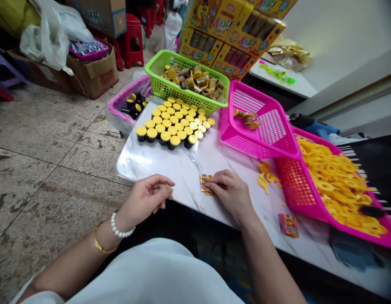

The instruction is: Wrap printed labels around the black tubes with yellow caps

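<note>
My right hand (229, 191) rests on the white marble table (195, 162), its fingertips pressed down on a small stack of orange printed stickers (205, 184). My left hand (147, 198) hovers at the table's near edge just left of the stickers, fingers loosely curled with the tips pinched together; I cannot make out anything in them. A pearl bracelet and a gold bangle sit on that wrist. Beyond my hands stand rows of small black jars with yellow lids (174, 123).
A green basket (185, 90) of labelled jars sits at the back. A tilted pink basket (261, 122) holds a few pieces. Another pink basket (304, 194) is full of yellow plastic rings. Loose rings (266, 175) and a sticker pack (288, 225) lie on the table. Cardboard boxes stand on the floor.
</note>
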The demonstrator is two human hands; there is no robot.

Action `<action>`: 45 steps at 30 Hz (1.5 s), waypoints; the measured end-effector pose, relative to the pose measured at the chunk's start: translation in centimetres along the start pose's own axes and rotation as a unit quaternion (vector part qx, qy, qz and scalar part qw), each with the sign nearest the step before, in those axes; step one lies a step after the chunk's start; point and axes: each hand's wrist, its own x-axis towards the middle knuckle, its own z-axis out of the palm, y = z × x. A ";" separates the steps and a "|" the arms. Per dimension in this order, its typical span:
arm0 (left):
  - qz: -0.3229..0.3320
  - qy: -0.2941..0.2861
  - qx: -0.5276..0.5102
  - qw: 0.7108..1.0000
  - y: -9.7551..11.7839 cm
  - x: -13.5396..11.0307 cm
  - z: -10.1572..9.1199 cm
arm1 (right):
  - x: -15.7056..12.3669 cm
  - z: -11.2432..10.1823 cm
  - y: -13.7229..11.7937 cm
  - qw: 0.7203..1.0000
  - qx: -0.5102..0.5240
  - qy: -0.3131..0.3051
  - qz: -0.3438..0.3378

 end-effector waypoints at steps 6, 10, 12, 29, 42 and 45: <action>0.041 0.049 0.010 0.998 0.3 0.6 2.2 | 0.1 0.4 -2.0 0.986 -0.052 0.133 -0.085; 0.139 0.117 0.025 0.983 0.4 0.2 2.8 | 1.0 0.6 -6.4 0.964 -0.067 0.170 -0.194; 0.199 0.146 0.057 0.967 0.3 -0.1 2.8 | 1.3 1.5 -8.3 0.952 -0.076 0.164 -0.248; 0.093 0.170 -0.078 0.978 0.8 -0.3 -2.3 | 2.5 7.3 -12.1 0.977 0.205 -0.020 -0.048; 0.019 0.141 -0.256 0.956 1.4 -0.3 -5.3 | 12.1 9.8 -11.6 0.960 -0.145 0.114 -0.210; 0.009 0.131 -0.298 0.945 1.4 -0.3 -5.7 | 13.1 11.0 -11.2 0.931 -0.230 0.116 -0.257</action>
